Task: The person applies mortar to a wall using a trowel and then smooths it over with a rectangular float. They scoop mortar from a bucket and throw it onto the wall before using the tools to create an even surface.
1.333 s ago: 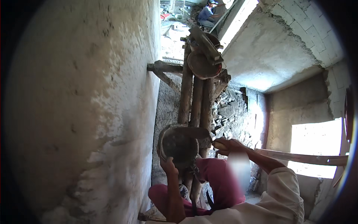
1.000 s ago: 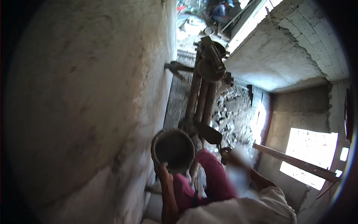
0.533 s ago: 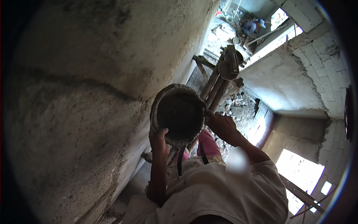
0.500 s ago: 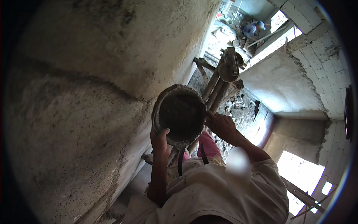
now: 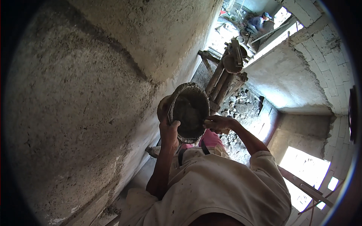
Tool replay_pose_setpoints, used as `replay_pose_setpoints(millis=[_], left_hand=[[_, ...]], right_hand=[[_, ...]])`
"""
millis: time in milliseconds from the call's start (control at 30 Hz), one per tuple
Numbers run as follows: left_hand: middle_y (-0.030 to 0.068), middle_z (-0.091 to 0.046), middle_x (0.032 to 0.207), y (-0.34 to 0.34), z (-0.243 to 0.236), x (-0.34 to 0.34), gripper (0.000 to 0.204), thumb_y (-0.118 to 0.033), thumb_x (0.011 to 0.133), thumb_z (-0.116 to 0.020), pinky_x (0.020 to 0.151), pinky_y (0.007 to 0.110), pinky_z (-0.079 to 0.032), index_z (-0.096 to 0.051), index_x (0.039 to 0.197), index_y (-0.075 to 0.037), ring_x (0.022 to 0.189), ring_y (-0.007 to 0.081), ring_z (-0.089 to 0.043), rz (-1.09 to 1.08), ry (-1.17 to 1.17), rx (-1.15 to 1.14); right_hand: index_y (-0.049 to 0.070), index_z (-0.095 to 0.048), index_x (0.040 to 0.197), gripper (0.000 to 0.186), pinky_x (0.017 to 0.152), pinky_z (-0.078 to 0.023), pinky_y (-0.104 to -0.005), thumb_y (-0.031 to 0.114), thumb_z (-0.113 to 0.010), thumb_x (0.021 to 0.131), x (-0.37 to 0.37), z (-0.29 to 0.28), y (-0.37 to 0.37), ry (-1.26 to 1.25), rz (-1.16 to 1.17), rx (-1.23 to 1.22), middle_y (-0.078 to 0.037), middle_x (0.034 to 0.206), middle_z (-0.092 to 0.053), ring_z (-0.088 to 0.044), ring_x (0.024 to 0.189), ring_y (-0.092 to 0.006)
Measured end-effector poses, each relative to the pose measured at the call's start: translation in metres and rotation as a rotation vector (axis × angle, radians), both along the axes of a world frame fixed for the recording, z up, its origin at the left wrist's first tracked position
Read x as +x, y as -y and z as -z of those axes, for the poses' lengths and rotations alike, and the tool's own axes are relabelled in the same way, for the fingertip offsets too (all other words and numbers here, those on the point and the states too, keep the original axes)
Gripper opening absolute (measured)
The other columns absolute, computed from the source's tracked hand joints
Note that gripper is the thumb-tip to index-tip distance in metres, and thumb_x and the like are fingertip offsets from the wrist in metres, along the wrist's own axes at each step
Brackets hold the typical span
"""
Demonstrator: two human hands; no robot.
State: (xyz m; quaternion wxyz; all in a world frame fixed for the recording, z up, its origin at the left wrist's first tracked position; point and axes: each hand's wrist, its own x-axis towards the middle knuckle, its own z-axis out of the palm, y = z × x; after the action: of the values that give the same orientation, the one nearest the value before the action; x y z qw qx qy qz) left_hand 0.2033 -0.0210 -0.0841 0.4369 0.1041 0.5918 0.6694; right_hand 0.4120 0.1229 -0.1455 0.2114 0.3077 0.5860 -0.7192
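My left hand [image 5: 169, 132] grips the near left side of a round, mortar-crusted bucket [image 5: 197, 96], its thumb over the rim. The bucket is tilted with its mouth facing me, and grey residue shows dimly inside. At the right rim, my right hand [image 5: 223, 122] is closed around a tool with a pale wooden handle [image 5: 225, 132]. The tool's working end cannot be made out.
A rough plastered wall [image 5: 94, 101] rises close on my left. Beyond the bucket, wooden poles [image 5: 220, 84] carry another bucket [image 5: 232, 64]. Rubble [image 5: 241, 103] lies below. Far off, a person [image 5: 257, 23] crouches near a window opening.
The bucket has tipped further, its mouth now a narrower oval with more of the inside lit. My right hand has shifted slightly down, showing the wooden handle. The distant person has raised their head.
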Motion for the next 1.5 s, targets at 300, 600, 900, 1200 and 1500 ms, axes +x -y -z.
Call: replay_pose_setpoints(millis=[300, 600, 900, 1200, 1500], left_hand=[[0.01, -0.057, 0.126, 0.029, -0.01, -0.004, 0.065, 0.01, 0.07, -0.051, 0.098, 0.035, -0.043, -0.047, 0.134, 0.0, 0.113, 0.0231, -0.055, -0.028, 0.092, 0.001], [0.0122, -0.057, 0.124, 0.029, 0.02, -0.025, 0.068, 0.013, 0.065, -0.053, 0.095, 0.038, -0.047, -0.048, 0.131, -0.002, 0.112, 0.0277, -0.056, -0.125, 0.114, 0.067], [0.012, -0.059, 0.118, 0.008, 0.047, -0.042, 0.058, 0.012, 0.065, -0.056, 0.089, 0.037, -0.049, -0.054, 0.122, 0.0, 0.102, 0.0272, -0.059, -0.129, 0.235, 0.019], [0.0237, -0.062, 0.102, 0.078, 0.066, -0.072, 0.031, -0.005, 0.064, -0.06, 0.086, 0.049, -0.046, -0.06, 0.094, 0.002, 0.096, 0.0426, -0.059, 0.224, -1.448, -0.085], [0.016, -0.06, 0.108, 0.089, 0.04, -0.032, 0.042, -0.009, 0.072, -0.061, 0.085, 0.045, -0.046, -0.055, 0.112, 0.0, 0.099, 0.0324, -0.058, -0.089, -0.702, -0.228]], right_hand=[[0.008, -0.055, 0.098, 0.035, 0.047, -0.045, -0.0258, 0.042, -0.061, 0.092, 0.01, -0.019, 0.041, -0.005, 0.146, -0.032, 0.0, 0.07, -0.053, -0.052, 0.054, -0.0097], [0.01, -0.053, 0.108, 0.04, 0.048, -0.045, -0.0249, 0.048, -0.047, 0.098, -0.004, -0.071, 0.083, -0.139, 0.277, -0.064, 0.001, 0.074, -0.051, -0.051, 0.055, -0.0082], [0.009, -0.053, 0.11, 0.038, 0.042, -0.043, -0.0235, 0.045, -0.046, 0.098, 0.017, -0.151, 0.056, -0.549, 0.999, -0.427, -0.006, 0.077, -0.057, -0.052, 0.049, -0.012], [0.002, -0.041, 0.125, 0.051, 0.05, -0.046, -0.0238, 0.032, -0.064, 0.092, 0.027, -0.355, -0.135, -1.051, 1.878, 1.17, -0.008, 0.086, -0.058, -0.055, 0.06, -0.0101], [0.001, -0.043, 0.123, 0.043, 0.059, -0.05, -0.0308, 0.017, -0.065, 0.089, -0.171, -0.411, -0.271, -0.537, 2.002, 1.909, -0.014, 0.099, -0.058, -0.061, 0.075, -0.0184]])
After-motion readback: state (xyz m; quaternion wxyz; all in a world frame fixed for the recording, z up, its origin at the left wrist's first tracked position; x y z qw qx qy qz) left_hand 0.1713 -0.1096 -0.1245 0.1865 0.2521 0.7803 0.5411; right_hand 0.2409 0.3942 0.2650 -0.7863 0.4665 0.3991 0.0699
